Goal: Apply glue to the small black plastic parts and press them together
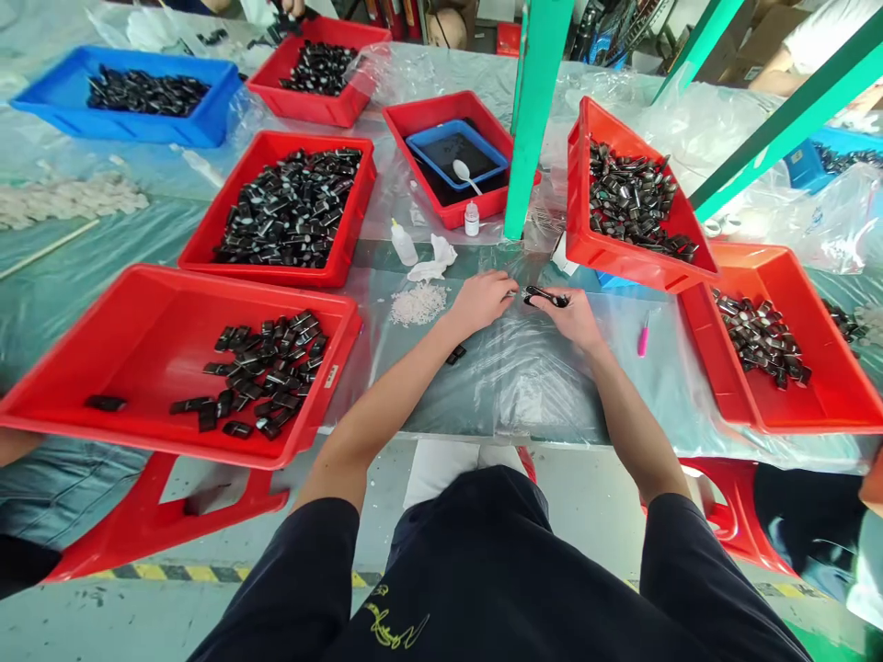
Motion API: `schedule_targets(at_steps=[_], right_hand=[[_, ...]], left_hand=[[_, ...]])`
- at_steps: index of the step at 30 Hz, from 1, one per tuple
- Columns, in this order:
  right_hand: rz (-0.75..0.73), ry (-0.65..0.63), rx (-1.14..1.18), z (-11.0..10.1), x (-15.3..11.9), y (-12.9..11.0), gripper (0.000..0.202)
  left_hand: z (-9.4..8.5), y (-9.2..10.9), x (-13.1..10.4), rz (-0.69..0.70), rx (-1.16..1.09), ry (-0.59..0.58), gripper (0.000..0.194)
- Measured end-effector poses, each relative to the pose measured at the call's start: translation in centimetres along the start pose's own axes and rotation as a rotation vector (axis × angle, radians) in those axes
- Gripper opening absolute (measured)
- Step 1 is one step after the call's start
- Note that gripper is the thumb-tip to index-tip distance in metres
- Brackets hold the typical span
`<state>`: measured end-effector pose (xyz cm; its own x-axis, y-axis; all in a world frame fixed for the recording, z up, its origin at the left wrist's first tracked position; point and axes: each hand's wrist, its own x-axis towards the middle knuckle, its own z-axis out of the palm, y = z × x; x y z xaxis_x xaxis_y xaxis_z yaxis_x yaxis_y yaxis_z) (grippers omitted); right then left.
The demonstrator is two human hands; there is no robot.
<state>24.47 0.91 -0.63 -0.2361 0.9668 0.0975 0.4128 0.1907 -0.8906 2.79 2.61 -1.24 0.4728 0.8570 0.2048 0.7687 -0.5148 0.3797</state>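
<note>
Over the plastic-covered table (pixel 544 372), my right hand (pixel 574 317) is closed around a small glossy black part (pixel 544 296), which points toward my left hand. My left hand (pixel 485 299) has its fingertips pinched together just left of that part, a small gap apart from it; whatever sits in the pinch is too small to name. Left of this hand lies a pile of tiny whitish pieces (pixel 418 303), with a crumpled white tissue (pixel 433 259) behind it. A couple of similar black parts (pixel 456 354) lie beneath my left forearm.
Red trays of black parts stand at left (pixel 75 349), behind it (pixel 276 273) and at right (pixel 641 257). A red tray (pixel 448 213) holds a blue tray with a white spoon (pixel 464 172). Nearby are a dropper bottle (pixel 404 244), green post (pixel 528 138) and pink-handled tool (pixel 644 340).
</note>
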Motion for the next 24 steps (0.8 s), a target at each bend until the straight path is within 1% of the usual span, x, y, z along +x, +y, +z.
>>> schedule_targets(at_steps=[3, 6, 9, 11, 14, 18, 21, 24], right_hand=[[0.004, 0.014, 0.072, 0.1, -0.2, 0.2, 0.047], [-0.010, -0.005, 0.096, 0.4, -0.6, 0.0, 0.048], [-0.006, -0.012, 0.095, 0.6, -0.8, 0.0, 0.050], [0.002, -0.003, 0.097, 0.7, -0.8, 0.2, 0.050], [0.005, 0.014, 0.117, 0.8, -0.8, 0.4, 0.050], [0.001, 0.014, 0.131, 0.9, -1.1, 0.2, 0.050], [0.003, -0.007, 0.132, 1.2, -1.4, -0.3, 0.050], [0.003, -0.016, 0.132, 1.3, -1.7, -0.8, 0.047]], left_hand=[[0.4, 0.6, 0.7, 0.025, 0.093, -0.073, 0.022], [0.6, 0.9, 1.0, 0.003, 0.151, -0.122, 0.027], [0.7, 1.1, 1.0, -0.015, 0.204, -0.140, 0.027], [0.6, 1.2, 0.8, -0.014, 0.222, -0.127, 0.026], [0.2, 1.2, 0.1, -0.043, 0.140, -0.045, 0.022], [-0.5, 0.9, -1.6, -0.133, -0.219, 0.147, 0.013], [-0.6, 0.7, -2.7, -0.117, -0.467, 0.272, 0.011], [-0.7, 0.7, -3.2, -0.087, -0.607, 0.345, 0.018]])
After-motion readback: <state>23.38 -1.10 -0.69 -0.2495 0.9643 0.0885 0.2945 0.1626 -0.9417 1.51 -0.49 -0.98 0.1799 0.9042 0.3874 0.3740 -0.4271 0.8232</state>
